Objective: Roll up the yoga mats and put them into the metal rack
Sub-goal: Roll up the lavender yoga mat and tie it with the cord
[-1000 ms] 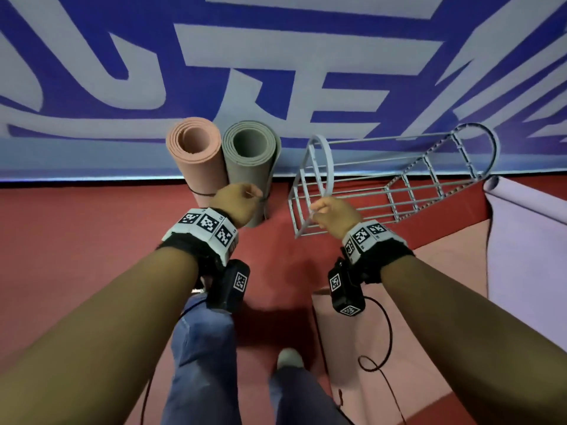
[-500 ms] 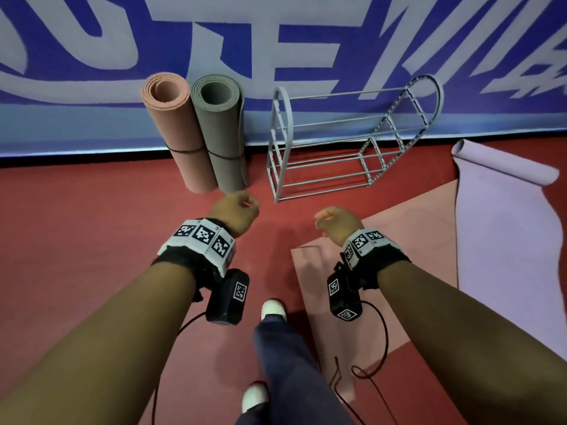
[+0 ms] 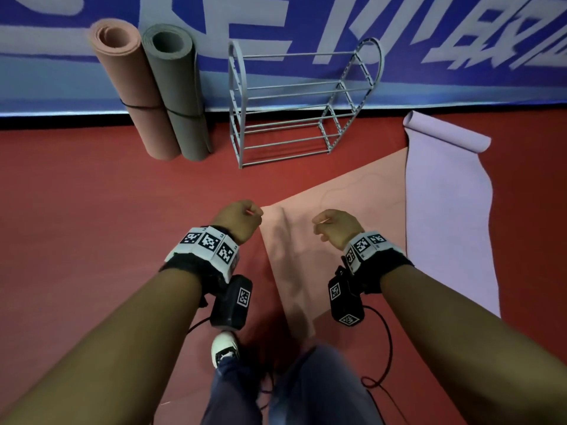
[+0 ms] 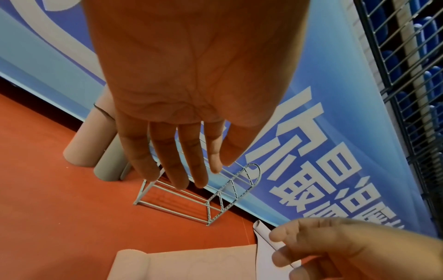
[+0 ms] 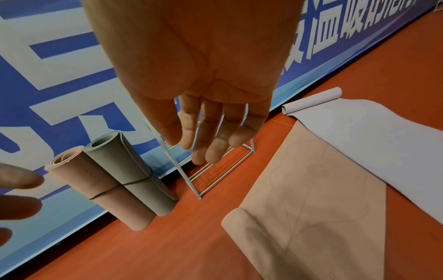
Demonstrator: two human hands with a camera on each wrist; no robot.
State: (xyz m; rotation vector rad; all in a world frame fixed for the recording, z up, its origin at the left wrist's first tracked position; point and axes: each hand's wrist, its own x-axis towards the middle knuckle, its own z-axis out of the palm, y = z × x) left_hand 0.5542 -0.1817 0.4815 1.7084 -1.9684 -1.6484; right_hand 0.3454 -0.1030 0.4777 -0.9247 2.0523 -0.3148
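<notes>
Far left against the banner (image 3: 306, 19): pink roll (image 3: 135, 90), grey roll (image 3: 179, 93), then metal rack (image 3: 294, 102). Left hand (image 4: 182, 106) and right hand (image 5: 203, 91) above floor, fingers straight, holding nothing. Pink mat (image 3: 352, 216) and lilac mat (image 3: 445, 204) flat at right.

Large white Chinese characters are seen printed on the blue banner (image 3: 211, 16) across the top of the head view. They are cropped by the upper edge, so no word can be read there. Right of centre in the left wrist view, the banner lettering (image 4: 335, 170) is shown tilted and sharper, but it is cut off at the lower right and cannot be read with confidence. In the upper right of the right wrist view another stretch of characters (image 5: 335, 28) is caught, 温 and 的 seemingly among them. Black-and-white square code markers are carried on the left wristband (image 3: 208, 243), the right wristband (image 3: 366, 245), the left camera box (image 3: 244, 296) and the right camera box (image 3: 335, 291). They are patterns only, not readable by eye.
</notes>
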